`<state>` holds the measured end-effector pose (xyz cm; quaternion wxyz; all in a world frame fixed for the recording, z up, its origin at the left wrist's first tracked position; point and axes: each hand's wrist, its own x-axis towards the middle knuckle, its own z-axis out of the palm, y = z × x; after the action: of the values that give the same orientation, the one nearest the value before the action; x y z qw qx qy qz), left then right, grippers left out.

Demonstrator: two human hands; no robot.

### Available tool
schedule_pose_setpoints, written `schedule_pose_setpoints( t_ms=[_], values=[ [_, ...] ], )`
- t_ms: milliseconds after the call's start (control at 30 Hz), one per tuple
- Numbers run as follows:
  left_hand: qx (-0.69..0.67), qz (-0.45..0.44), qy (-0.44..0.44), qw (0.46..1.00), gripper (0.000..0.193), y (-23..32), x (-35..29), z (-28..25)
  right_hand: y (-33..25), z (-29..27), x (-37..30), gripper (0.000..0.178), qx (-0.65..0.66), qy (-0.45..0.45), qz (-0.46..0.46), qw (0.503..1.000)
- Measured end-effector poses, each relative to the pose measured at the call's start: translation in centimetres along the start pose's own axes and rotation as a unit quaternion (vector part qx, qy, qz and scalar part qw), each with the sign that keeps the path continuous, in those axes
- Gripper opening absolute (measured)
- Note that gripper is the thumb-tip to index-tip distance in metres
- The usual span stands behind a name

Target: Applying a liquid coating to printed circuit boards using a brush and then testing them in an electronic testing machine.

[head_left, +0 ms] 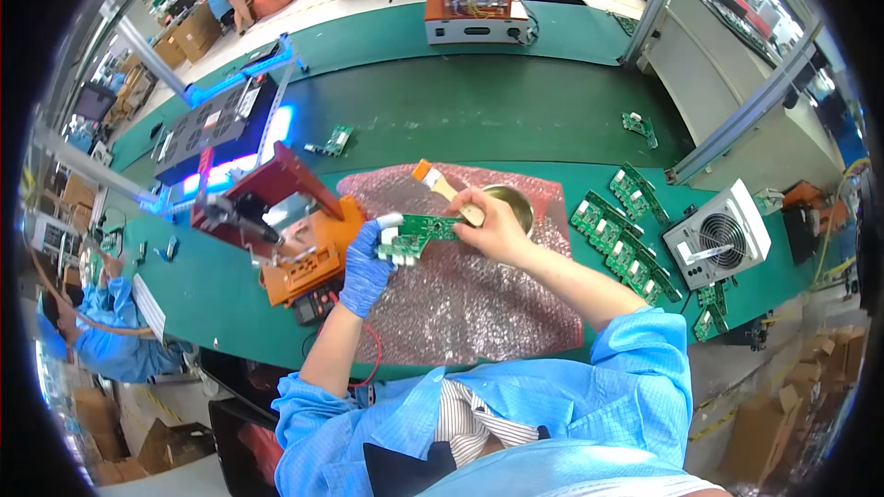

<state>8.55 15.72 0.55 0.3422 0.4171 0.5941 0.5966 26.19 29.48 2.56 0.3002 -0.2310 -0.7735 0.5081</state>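
My left hand (pixel 366 267), in a blue glove, grips a green circuit board (pixel 419 232) by its left end, above a sheet of pink bubble wrap (pixel 442 308). White parts show on the board's near side. My bare right hand (pixel 495 228) is closed around the wooden handle of a flat brush (pixel 436 180), whose orange and white end points up and left. The fingers of that hand are at the board's right end; whether they touch it, I cannot tell. Partly hidden behind my right hand is a round metal tin (pixel 517 206).
An orange and red fixture (pixel 308 258) stands left of the wrap. Farther left is a black fan unit (pixel 221 124) with blue-lit edges. Several circuit boards (pixel 615 237) lie on the right beside a white fan box (pixel 720 237). Another orange-framed machine (pixel 474 0) stands at the back.
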Motion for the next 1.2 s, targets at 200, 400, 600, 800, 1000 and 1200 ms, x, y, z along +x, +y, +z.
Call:
schedule_pose_setpoints(
  t_ms=[200,400,600,800,1000,1200],
  values=[
    [-0.012,-0.090,-0.012,0.996,0.027,0.1,-6.2,-5.8,-1.2,6.6,-2.8,0.022,0.168,-0.068,0.029,0.983],
    [-0.016,-0.067,0.090,0.994,0.025,0.3,-10.5,-10.8,-1.3,10.9,-5.5,0.026,0.077,0.038,0.011,0.996],
    [0.055,-0.135,0.250,0.957,0.024,-1.7,-7.8,-17.0,-1.2,10.8,-5.9,0.020,0.126,0.069,0.055,0.988],
    [0.215,-0.097,0.226,0.945,0.028,-4.1,-4.8,-16.5,-1.5,11.3,-6.5,0.015,0.041,0.086,0.011,0.995],
    [0.336,-0.159,0.109,0.922,0.030,-2.8,-3.7,-18.2,-2.1,10.5,-6.4,0.014,0.060,0.120,-0.008,0.991],
    [0.305,-0.169,0.087,0.933,0.032,-3.5,-3.9,-18.6,-4.2,9.6,-2.1,0.011,-0.059,0.138,-0.062,0.987]
  ],
)
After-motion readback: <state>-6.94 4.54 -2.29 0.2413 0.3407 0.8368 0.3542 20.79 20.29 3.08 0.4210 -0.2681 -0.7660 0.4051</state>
